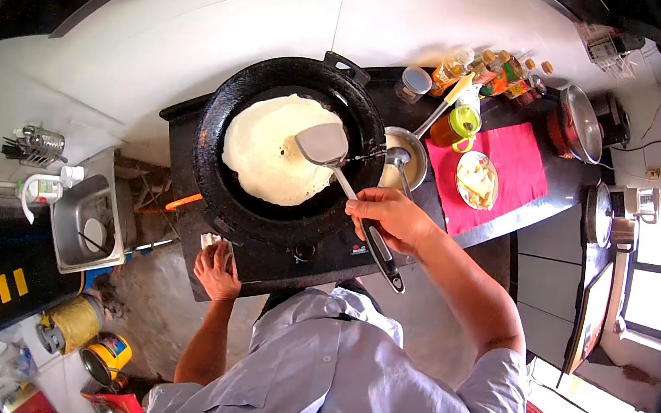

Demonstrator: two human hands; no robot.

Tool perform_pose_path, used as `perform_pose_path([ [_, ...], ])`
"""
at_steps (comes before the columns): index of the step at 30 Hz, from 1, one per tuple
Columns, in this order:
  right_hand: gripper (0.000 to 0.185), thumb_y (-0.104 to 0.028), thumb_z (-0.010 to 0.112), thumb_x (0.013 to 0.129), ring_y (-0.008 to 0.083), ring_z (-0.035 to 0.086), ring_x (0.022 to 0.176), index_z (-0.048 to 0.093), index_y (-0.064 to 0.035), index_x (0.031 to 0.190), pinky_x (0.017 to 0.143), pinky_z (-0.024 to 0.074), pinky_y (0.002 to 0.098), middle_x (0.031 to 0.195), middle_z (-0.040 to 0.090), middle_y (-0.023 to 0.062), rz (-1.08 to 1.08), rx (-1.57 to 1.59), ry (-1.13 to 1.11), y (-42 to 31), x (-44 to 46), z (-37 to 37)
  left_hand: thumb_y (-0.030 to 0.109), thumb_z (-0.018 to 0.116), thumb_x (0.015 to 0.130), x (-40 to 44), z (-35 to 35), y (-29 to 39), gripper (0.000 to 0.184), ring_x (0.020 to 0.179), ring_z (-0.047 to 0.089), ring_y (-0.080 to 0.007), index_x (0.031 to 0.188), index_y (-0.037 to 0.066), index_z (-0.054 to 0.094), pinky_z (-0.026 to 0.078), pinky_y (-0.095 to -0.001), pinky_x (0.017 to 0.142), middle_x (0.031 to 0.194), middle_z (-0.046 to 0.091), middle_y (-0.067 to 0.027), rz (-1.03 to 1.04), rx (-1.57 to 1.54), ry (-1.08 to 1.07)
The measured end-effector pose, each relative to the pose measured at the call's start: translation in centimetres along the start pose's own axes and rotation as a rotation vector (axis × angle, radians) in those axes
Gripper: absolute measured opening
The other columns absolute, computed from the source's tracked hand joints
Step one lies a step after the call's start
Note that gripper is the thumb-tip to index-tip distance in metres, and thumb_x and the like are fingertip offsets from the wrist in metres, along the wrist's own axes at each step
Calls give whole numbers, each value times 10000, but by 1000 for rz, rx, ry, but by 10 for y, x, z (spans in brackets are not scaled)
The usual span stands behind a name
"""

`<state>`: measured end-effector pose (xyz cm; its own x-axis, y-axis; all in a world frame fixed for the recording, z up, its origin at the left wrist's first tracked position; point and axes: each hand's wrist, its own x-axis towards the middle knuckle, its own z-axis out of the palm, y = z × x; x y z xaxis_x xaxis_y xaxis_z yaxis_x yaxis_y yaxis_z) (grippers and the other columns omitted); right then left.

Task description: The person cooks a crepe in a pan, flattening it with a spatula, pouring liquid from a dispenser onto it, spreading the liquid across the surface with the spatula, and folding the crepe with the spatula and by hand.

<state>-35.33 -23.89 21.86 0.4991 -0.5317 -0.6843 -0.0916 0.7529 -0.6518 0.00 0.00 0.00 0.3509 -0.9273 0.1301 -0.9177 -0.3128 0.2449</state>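
Observation:
My right hand (391,218) is closed round the handle of a spatula (323,143), whose broad grey blade is over a pale round pancake (266,157). The pancake lies in a large black wok (223,103) and has a small dark hole near its middle. At the wok's near left edge, my left hand (218,272) has its fingers bent over a folded white cloth (211,240). Whether the wok's near handle is under the cloth is hidden. Right of the wok, a ladle (397,158) rests in a pot of pale batter (415,170).
A plate of folded food (476,180) and a green-lidded jug (463,122) stand on a red cloth (522,160). Several bottles (495,74) line the wall. A steel sink (94,219) is at left. An orange handle (183,202) sticks out beside the wok.

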Motion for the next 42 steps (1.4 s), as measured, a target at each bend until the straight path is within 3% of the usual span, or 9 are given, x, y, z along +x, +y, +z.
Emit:
perform_pose_path([
  [17, 234, -244, 729, 994, 124, 644, 647, 628, -47, 920, 506, 464, 244, 753, 647, 38, -18, 75, 54, 48, -49, 49, 234, 734, 871, -1, -4, 5, 533, 1315, 496, -380, 1388, 235, 604, 382, -533, 1090, 1377, 581, -95, 50, 9, 61],
  [20, 237, -241, 728, 996, 117, 640, 636, 631, -36, 927, 513, 470, 244, 750, 652, 38, -28, 125, 43, 66, -52, 57, 107, 713, 789, -1, 2, -1, 709, 1340, 447, -412, 1465, 226, 534, 345, -591, 1099, 1430, 518, -140, 84, -79, 54],
  [25, 221, -209, 728, 991, 164, 640, 639, 647, -11, 933, 585, 531, 282, 790, 634, 50, -11, 163, 21, 75, -66, 76, 169, 696, 812, -2, 4, -3, 650, 1330, 459, -409, 1445, 209, 555, 354, -581, 1087, 1406, 534, -137, 90, -60, 70],
  [33, 217, -207, 714, 1007, 114, 622, 635, 646, -9, 951, 572, 501, 257, 751, 650, 45, 11, 163, -10, 83, -68, 105, 251, 690, 881, 1, -3, 2, 520, 1294, 492, -401, 1389, 178, 609, 378, -558, 1075, 1351, 573, -131, 126, -90, 133],
  [37, 229, -227, 712, 1011, 112, 620, 632, 654, -18, 938, 567, 492, 254, 741, 656, 53, 27, 103, -50, 59, -72, 112, 271, 684, 911, 1, -5, 3, 479, 1282, 498, -403, 1376, 174, 619, 383, -554, 1071, 1343, 578, -128, 112, -90, 144],
  [38, 228, -235, 704, 1015, 109, 623, 642, 662, -22, 947, 558, 480, 254, 740, 663, 55, -9, -59, -84, 48, -71, 103, 273, 685, 916, 1, -4, 4, 473, 1281, 497, -402, 1374, 174, 621, 383, -554, 1070, 1346, 576, -127, 102, -96, 143],
  [39, 227, -237, 693, 1019, 104, 619, 632, 663, -15, 978, 544, 469, 255, 743, 667, 51, -56, -28, -62, 44, -69, 96, 290, 694, 906, 1, -4, 4, 466, 1276, 505, -396, 1354, 180, 629, 387, -550, 1067, 1339, 581, -123, 96, -88, 146],
  [41, 223, -226, 679, 1019, 144, 633, 605, 669, -10, 963, 533, 498, 289, 716, 659, 57, -18, -369, 0, -10, -83, 82, 324, 712, 885, 1, -3, 3, 454, 1266, 521, -384, 1314, 191, 644, 394, -541, 1059, 1326, 591, -114, 81, -71, 153],
  [42, 199, -210, 665, 1025, 134, 630, 621, 662, -12, 1005, 537, 485, 282, 723, 651, 41, 21, -318, 73, -20, -81, 71, 329, 711, 886, 2, -5, 4, 450, 1263, 520, -387, 1308, 186, 647, 394, -541, 1057, 1325, 590, -117, 73, -77, 148],
])
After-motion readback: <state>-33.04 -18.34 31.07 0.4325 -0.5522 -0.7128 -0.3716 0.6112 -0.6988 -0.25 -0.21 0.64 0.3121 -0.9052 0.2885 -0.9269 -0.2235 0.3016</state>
